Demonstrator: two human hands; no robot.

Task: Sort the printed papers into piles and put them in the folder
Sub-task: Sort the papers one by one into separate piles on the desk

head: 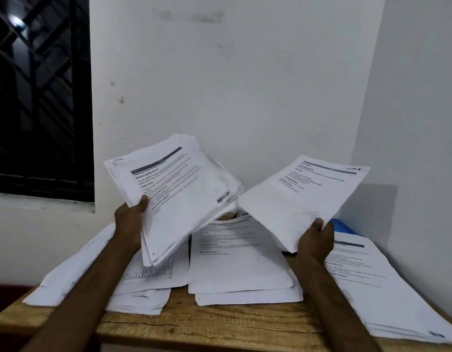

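Left hand (129,219): raised over the table, gripping a thick stack (179,194) at its near left edge; thumb pressed on the top page, other fingers hidden beneath.
Stack: printed side up, tilted, held in the air above the left pile (143,283).
Right hand (316,240): raised, pinching a thin sheaf (301,191) at its near corner; thumb on top, other fingers under the paper and out of sight.
Sheaf: printed side up, tilted, its left corner just beside the stack; number of sheets cannot be told.
Middle pile (240,265): flat on the table between the two arms, edges uneven.
Left pile: loose sheets under the left forearm, one showing a printed table.
Right pile (372,288): flat along the table's right side, reaching its near edge.
Folder (343,226): blue, only a corner showing behind the right hand, by the wall (245,85).
Table (207,326): bare wood, set into the room's corner.
Window (37,97): dark, barred, upper left.
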